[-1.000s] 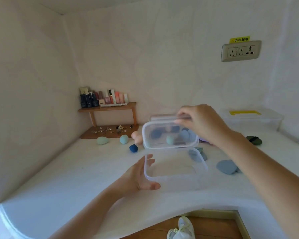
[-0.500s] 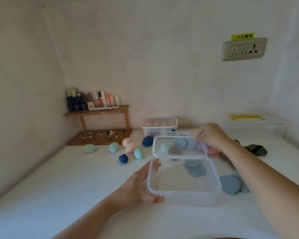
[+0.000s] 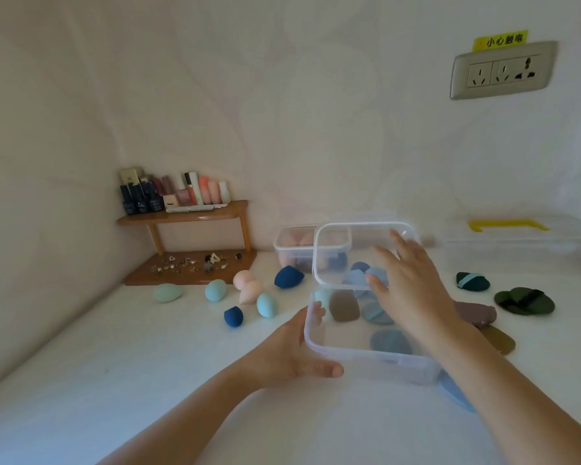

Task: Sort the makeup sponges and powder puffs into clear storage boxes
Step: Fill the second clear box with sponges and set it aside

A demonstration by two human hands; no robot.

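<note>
Left hand (image 3: 292, 350) gripping near-left corner of clear storage box (image 3: 376, 364), thumb curling along front wall, steadying it for filling; box looking empty. Right hand (image 3: 413, 297) just beyond, fingers (image 3: 399, 245) spreading flat against tilted lid (image 3: 336, 250), likely pushing it clear. Left of left fingers: seven egg sponges (image 3: 215, 290) lying loose on tabletop (image 3: 114, 364). Right of right fingers: two dark green powder puffs (image 3: 524, 301); other puffs blurring behind plastic, count unclear. Farthest: second box (image 3: 291, 253) holding pink sponges.

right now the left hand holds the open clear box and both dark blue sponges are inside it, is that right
No. The left hand does hold the open clear box, but the head view shows the big dark blue sponge and the small dark blue sponge lying on the counter to its left, outside it.
</note>
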